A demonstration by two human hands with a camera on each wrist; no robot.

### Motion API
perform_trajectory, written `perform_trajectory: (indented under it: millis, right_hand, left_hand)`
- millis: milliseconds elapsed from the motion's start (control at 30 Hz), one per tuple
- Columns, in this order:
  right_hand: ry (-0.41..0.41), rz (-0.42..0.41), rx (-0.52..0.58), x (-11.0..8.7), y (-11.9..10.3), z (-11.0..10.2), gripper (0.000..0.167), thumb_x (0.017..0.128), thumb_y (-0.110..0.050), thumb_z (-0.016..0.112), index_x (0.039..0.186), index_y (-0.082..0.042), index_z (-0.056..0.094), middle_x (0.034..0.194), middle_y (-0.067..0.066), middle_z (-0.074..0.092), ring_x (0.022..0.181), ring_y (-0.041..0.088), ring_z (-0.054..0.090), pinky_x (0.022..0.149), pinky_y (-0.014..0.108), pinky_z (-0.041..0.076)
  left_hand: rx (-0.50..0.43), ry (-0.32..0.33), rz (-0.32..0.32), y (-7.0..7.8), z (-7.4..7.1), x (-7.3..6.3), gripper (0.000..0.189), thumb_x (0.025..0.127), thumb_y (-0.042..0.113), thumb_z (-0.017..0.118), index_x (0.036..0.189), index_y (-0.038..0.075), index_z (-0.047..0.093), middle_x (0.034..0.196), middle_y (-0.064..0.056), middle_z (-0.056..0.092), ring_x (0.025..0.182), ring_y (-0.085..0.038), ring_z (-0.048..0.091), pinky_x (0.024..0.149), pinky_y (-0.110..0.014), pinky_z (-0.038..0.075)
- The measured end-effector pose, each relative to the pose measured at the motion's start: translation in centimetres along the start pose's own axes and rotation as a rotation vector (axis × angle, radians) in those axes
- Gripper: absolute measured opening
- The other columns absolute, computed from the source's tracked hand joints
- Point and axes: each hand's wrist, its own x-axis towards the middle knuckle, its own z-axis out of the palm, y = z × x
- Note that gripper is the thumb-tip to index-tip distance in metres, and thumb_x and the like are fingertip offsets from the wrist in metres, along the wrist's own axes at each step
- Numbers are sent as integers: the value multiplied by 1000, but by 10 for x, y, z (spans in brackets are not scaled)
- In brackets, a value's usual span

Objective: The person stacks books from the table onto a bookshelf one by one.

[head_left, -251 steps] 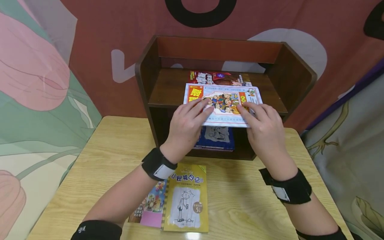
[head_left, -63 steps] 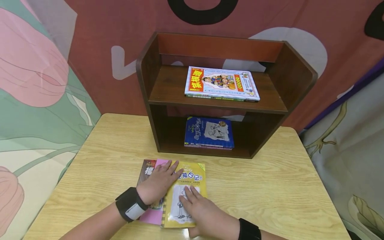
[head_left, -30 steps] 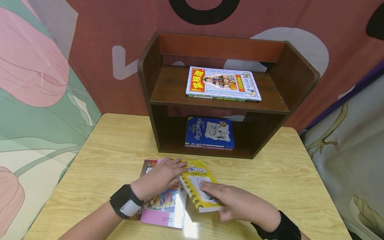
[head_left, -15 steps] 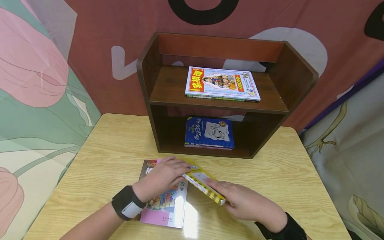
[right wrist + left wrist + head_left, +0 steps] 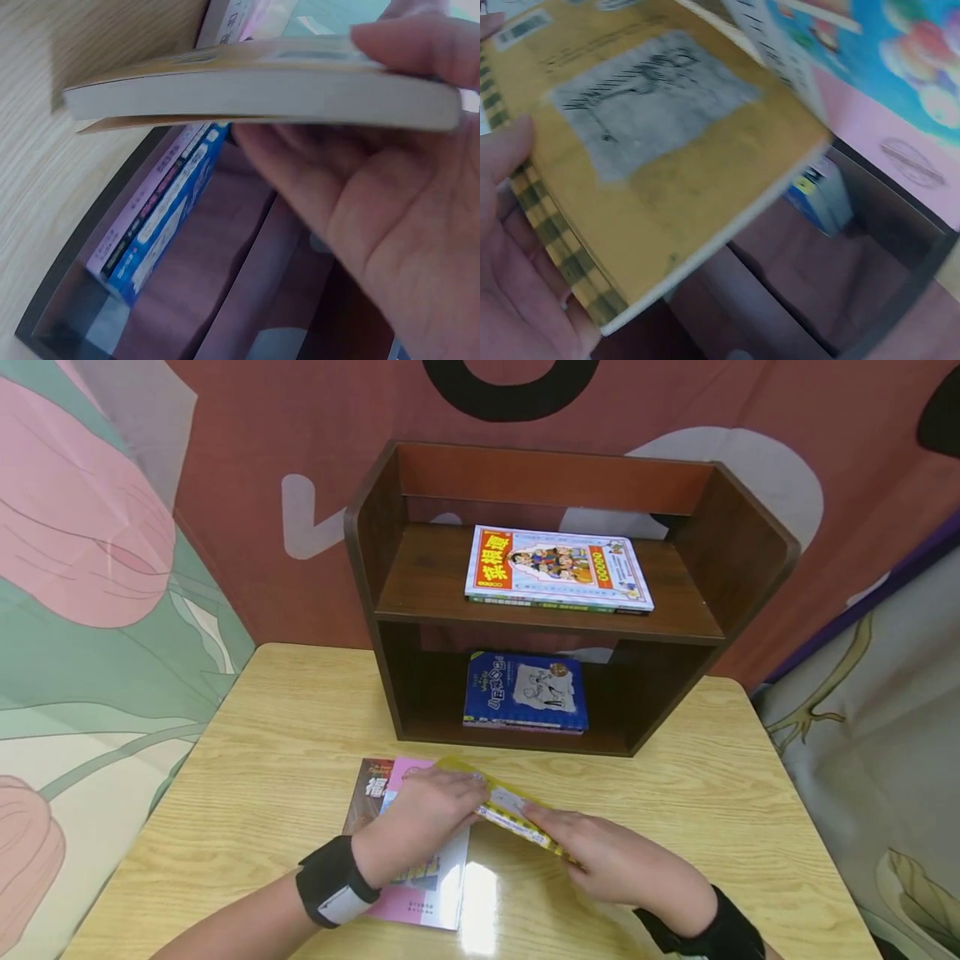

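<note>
A yellow paperback book (image 5: 504,803) is held tilted above the table between both hands, its checkered spine turned toward me. My left hand (image 5: 427,814) grips its left end, with the thumb on the cover side in the left wrist view. At the other end, my right hand (image 5: 618,864) pinches the book, thumb on one cover and fingers beneath in the right wrist view. Under my left arm lies a pink-edged picture book (image 5: 450,881), overlapping a dark brown book (image 5: 362,810) on the table. My left hand hides part of both.
A dark brown two-tier bookcase (image 5: 551,625) stands at the back of the wooden table (image 5: 300,710). On its upper shelf a light-blue bordered book (image 5: 555,578) tops a flat stack. Blue-covered book (image 5: 498,697) tops another stack on the lower shelf.
The light-blue bordered book, earlier in both hands, now lies on the upper shelf. Since then, the yellow book has been lifted off the pink-edged one and tipped up, spine toward me.
</note>
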Motion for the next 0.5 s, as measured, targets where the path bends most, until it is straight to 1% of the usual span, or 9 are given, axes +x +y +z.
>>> perform_trajectory:
  millis: [100, 200, 367, 500]
  right_hand:
    - [9, 6, -12, 6, -2, 1, 62, 88, -5, 58, 146, -12, 37, 140, 7, 51, 121, 20, 54, 96, 40, 49]
    - [55, 24, -35, 13, -3, 3, 58, 87, -6, 61, 143, -9, 41, 136, 8, 54, 118, 21, 56, 94, 39, 50]
    - [126, 90, -110, 19, -3, 5, 51, 84, -1, 64, 133, -6, 53, 129, 9, 60, 112, 23, 61, 90, 38, 52]
    - [137, 129, -134, 22, -2, 7, 44, 83, 2, 63, 126, -4, 59, 120, 9, 66, 102, 24, 66, 82, 38, 55]
  left_hand:
    - [12, 15, -19, 6, 1, 2, 26, 81, 32, 74, 103, 19, 70, 105, 3, 72, 97, -14, 68, 84, -31, 55]
    - [21, 22, -34, 13, 2, 3, 24, 80, 32, 74, 99, 19, 70, 101, 3, 72, 93, -12, 69, 80, -27, 56]
    - [-11, 10, -54, 22, 3, 6, 18, 87, 34, 67, 96, 18, 69, 94, 5, 73, 85, -9, 68, 73, -23, 56]
    - [-44, -6, -71, 25, 3, 7, 18, 90, 36, 62, 94, 19, 68, 90, 7, 72, 80, -7, 67, 70, -23, 55]
